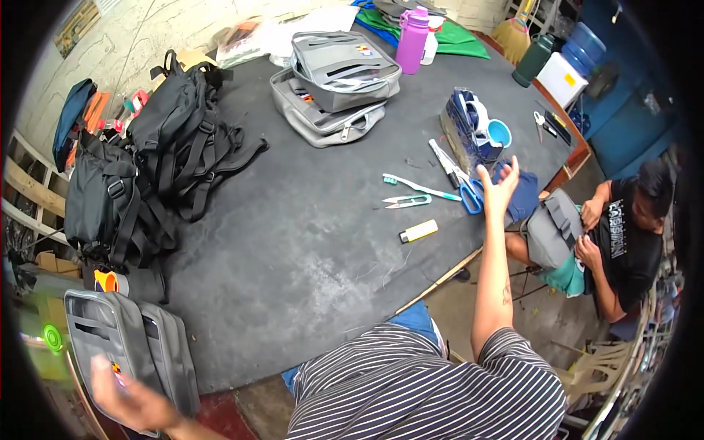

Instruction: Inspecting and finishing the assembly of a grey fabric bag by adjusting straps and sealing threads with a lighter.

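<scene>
My right hand (500, 189) hovers with spread fingers over the table's right edge and holds nothing. Close by it are blue-handled scissors (471, 196), a dark blue cloth (523, 192) and a tape dispenser (460, 132) with rolls. Left of them lie a toothbrush (418, 185), thread snips (408, 202), a marker pen (441, 158) and a yellow lighter (419, 231). At the lower left, my left hand (136, 400) is in front of two grey bags (121, 330) that stand side by side. Motion smears its fingers; whether it touches a bag is unclear.
Black backpacks (172, 132) fill the table's left side. Two more grey bags (334, 81) are stacked at the back, beside a purple bottle (413, 40) and a spray bottle (431, 40). A green bottle (534, 60) stands far right. A seated person (631, 227) handles a grey bag (554, 229).
</scene>
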Demonstrator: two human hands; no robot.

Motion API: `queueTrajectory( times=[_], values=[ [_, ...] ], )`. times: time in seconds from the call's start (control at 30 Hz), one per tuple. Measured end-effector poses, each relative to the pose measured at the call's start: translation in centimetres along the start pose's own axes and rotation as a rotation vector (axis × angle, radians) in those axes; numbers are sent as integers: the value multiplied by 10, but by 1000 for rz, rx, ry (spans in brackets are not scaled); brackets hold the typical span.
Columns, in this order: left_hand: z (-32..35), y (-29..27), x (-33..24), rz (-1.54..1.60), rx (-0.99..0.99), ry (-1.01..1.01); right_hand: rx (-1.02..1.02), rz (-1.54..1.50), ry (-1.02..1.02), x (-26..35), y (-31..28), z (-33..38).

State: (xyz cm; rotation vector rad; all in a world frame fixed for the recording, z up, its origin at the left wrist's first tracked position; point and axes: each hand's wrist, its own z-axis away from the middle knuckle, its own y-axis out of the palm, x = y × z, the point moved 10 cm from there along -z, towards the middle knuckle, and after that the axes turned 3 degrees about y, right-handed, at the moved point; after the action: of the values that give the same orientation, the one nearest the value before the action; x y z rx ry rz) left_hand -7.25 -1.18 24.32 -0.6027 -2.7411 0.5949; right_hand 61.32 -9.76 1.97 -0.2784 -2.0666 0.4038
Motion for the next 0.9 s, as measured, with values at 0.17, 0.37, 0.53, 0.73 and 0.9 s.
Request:
queueTrajectory(
  times=[0.17,0.37,0.53,0.73,0.9],
  values=[
    [88,160,-80,518,554,-331,-21,-51,6,-42,39,-31],
    [158,226,-166,423,899,-232,43,-53,62,1,62,-18],
    [157,236,-169,400,935,-217,40,-5,-12,32,83,0],
    [155,235,-170,395,929,-231,146,35,-69,54,103,14],
    [156,236,-168,397,945,-240,316,-342,102,22,92,10]
  ],
)
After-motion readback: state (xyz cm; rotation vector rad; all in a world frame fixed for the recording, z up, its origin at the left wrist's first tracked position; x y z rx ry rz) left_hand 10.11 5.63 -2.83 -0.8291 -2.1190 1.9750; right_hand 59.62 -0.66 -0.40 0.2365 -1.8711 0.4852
